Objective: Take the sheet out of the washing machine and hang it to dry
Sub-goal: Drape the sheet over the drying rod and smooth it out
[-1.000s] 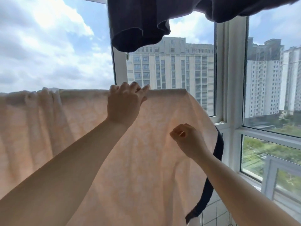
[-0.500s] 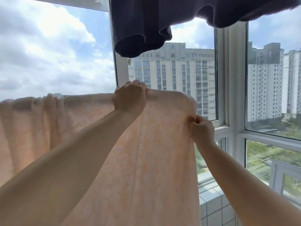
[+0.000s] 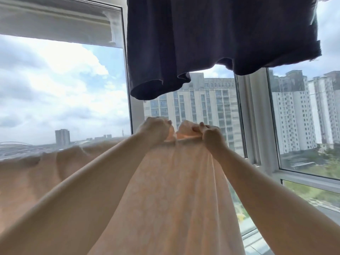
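The pale peach sheet hangs in front of the window, its top edge running from the far left up to the middle of the view. Whatever bears it is hidden under the cloth. My left hand grips the top edge of the sheet with curled fingers. My right hand pinches the same edge just to the right, a bunched fold of cloth standing up between the two hands. Below them the sheet falls in long folds between my forearms.
A dark navy garment hangs overhead, close above my hands. White window frames stand right behind the sheet, with tall buildings and sky outside. A white beam crosses the upper left.
My right hand has moved up and left along the sheet's edge and now sits close to my left hand. The sheet's right end is bunched narrower. The view has tilted upward.
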